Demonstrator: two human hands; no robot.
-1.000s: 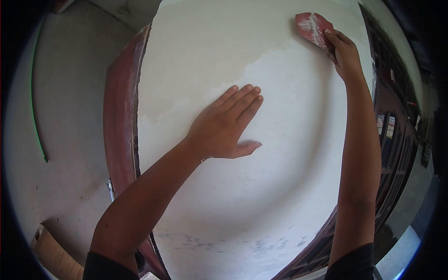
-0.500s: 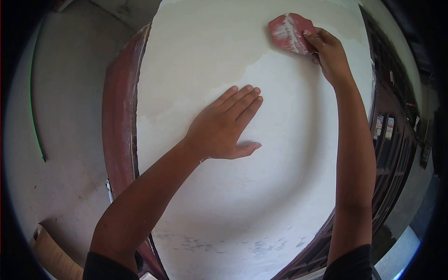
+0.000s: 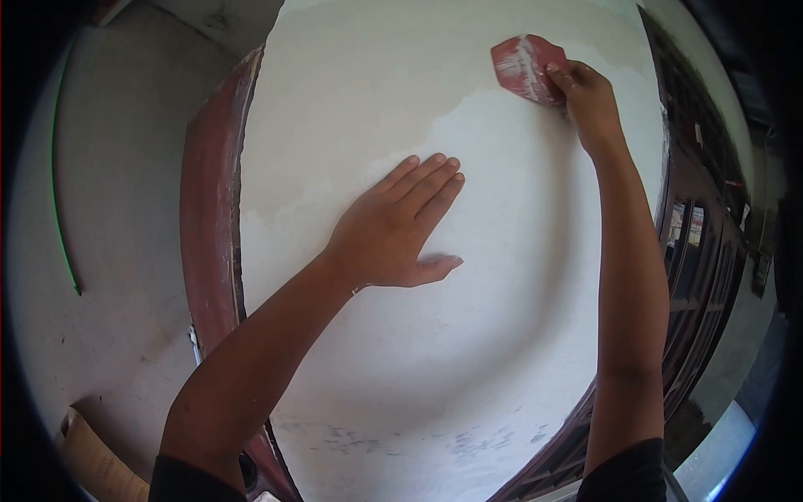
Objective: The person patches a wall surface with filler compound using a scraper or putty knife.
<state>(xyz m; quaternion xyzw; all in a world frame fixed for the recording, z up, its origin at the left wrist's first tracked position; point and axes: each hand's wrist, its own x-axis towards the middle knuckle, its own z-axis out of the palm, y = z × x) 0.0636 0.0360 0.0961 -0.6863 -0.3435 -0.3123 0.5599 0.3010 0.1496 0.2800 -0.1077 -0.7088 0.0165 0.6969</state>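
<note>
My left hand (image 3: 397, 222) lies flat against a white plastered panel (image 3: 468, 335), fingers stretched out and thumb apart, with nothing in it. At the upper right, my right hand (image 3: 592, 105) grips a red putty scraper (image 3: 523, 69) by its right side, thumb on the near face. White putty is smeared across the scraper's face. The scraper is at the panel's surface, close to the border between a darker beige patch (image 3: 360, 100) and the whiter area below; its far edge is hidden.
A reddish-brown wooden frame (image 3: 209, 201) borders the panel on the left. Dark window grilles (image 3: 698, 251) stand along the right. A green cord (image 3: 57, 184) hangs on the grey wall at far left, above a piece of brown cardboard (image 3: 96, 456) at lower left.
My right hand and the scraper have shifted slightly down and to the right. My left hand stays flat on the panel, appearing slightly farther left as the view shifts.
</note>
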